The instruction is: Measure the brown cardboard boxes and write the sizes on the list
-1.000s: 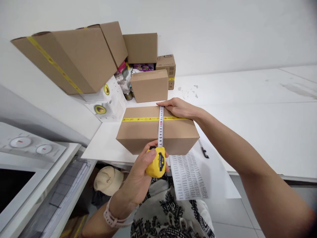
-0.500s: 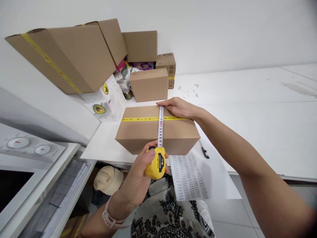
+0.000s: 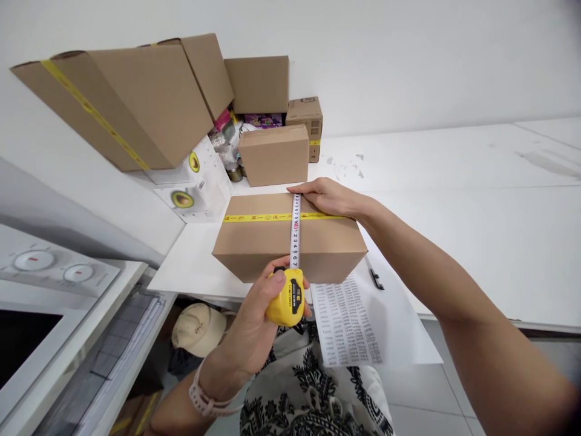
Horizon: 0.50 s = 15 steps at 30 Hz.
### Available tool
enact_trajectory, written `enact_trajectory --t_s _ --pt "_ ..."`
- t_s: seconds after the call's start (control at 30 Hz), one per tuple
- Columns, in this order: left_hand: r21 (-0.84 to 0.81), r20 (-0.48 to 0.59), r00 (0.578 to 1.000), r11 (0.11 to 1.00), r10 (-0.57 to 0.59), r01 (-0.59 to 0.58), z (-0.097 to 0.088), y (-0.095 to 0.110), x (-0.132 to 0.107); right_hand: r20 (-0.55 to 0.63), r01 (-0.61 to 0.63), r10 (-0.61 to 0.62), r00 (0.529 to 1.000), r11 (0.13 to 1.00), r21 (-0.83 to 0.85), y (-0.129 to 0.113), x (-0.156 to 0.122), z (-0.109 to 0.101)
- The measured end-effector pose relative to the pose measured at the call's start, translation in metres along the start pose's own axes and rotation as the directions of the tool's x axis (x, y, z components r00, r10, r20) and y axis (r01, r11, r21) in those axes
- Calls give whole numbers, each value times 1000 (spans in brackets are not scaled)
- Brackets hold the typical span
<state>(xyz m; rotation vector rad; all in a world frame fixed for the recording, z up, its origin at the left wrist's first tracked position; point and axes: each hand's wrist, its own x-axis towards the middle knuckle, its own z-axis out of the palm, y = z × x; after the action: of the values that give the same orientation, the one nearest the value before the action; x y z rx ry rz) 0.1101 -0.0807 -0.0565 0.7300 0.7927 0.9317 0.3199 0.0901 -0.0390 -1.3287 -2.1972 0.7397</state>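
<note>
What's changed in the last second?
Nothing clearly moved beyond a slight shift in the view; nothing was taken hold of or let go. Same as before: left hand holding the yellow tape measure, strip across the box, right hand at its far edge.

Down the measuring blade [image 3: 295, 237], far to near, ran 5–9, a red figure, then 1–7. The black label [image 3: 297, 298] on the yellow case [image 3: 282, 307] bore a 3. Print on the yellow tape [image 3: 261, 218] of the near carton [image 3: 254, 242] and the right-hand sheet [image 3: 349, 330] was unreadable.
</note>
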Motion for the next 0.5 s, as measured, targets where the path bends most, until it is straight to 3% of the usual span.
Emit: enact_trajectory --t_s 0.5 --pt "0 0 1000 1000 9 -9 0 0 1 -10 4 -4 1000 1000 2 0 0 1"
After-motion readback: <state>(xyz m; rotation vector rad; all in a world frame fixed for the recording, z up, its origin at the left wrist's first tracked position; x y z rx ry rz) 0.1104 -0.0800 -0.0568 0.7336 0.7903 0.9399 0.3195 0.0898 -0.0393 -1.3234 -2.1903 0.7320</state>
